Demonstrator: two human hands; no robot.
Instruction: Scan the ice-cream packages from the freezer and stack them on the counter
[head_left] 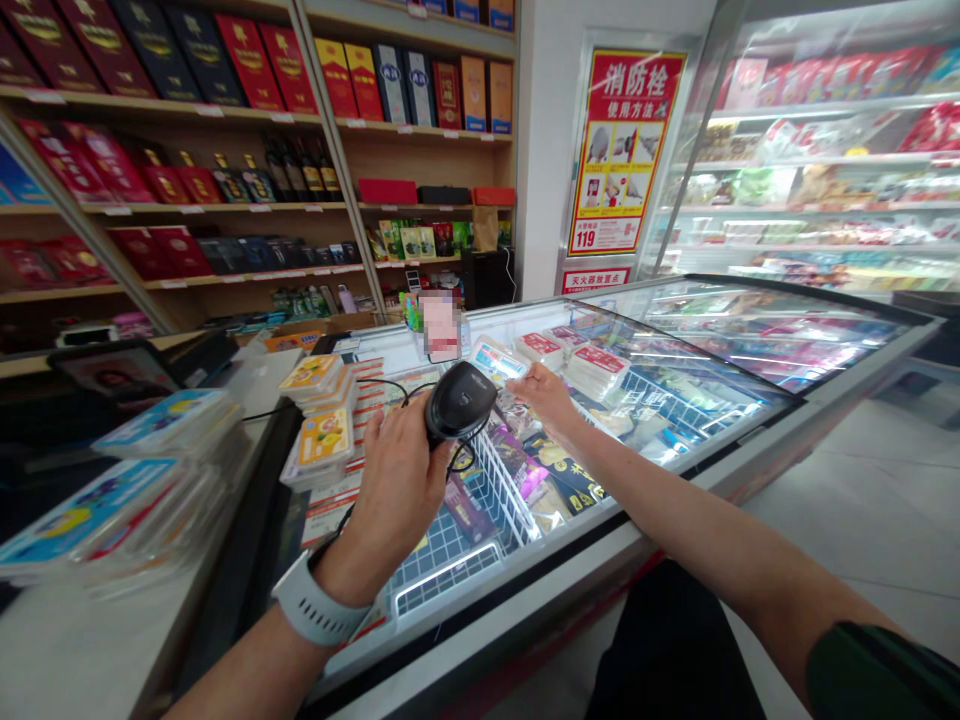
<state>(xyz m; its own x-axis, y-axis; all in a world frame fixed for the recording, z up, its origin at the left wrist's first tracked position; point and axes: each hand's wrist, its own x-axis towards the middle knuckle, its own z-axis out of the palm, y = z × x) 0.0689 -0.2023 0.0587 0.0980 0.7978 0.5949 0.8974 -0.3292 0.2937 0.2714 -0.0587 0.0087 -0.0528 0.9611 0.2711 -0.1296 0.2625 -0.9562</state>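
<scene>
My left hand [401, 465], with a pale watch strap on its wrist, is wrapped round a black corded barcode scanner [461, 400] above the freezer's glass top. Farther off, my right hand [544, 397] pinches the near corner of a flat clear package with a blue-and-white label [496, 358]. The scanner's head points toward that package, and the two are apart. Beyond my right hand are stacked packs with red labels [600, 362]. Left of the scanner, packs with yellow-orange labels [324, 437] sit in piles on the glass.
The glass-topped freezer [645, 460] holds wire baskets and bagged goods. On the left counter [150, 630] stand piles of blue-labelled packs [90, 515] and a tablet-like screen [112, 375]. Shelves of boxes and bottles [300, 170] line the back; a lit display fridge [840, 170] stands at right.
</scene>
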